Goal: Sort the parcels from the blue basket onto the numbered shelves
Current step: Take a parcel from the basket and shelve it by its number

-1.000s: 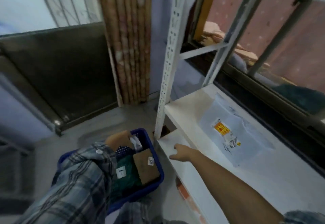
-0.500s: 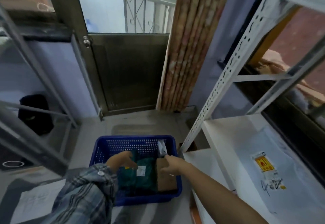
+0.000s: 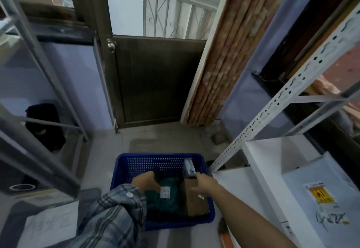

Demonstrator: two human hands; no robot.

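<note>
- Reaching into the blue basket (image 3: 136, 162) with both hands, we have our right hand (image 3: 204, 184) on the top edge of the brown cardboard parcel (image 3: 194, 201); its fingers curve over that edge, though whether they have truly closed on it we cannot tell.
- Our left hand (image 3: 145, 182) curls down onto the green soft parcel (image 3: 167, 203), just at 9 o'clock of the brown one, and seems to grip its wrapping.
- We judge the brown parcel stiff and light: take it by its upper edge and lift straight up.
- We judge the green one limp and crinkly, likely to sag; grab a bunch of it near its white label (image 3: 165, 192).
- A white packet (image 3: 189, 168) stands at 12 o'clock of the brown parcel, touching the basket wall.
- At 3 o'clock, the white shelf (image 3: 263, 150) bears a white mailer bag (image 3: 319, 205); its perforated upright (image 3: 272, 107) stands just beside the basket and could catch a rising parcel.
</note>
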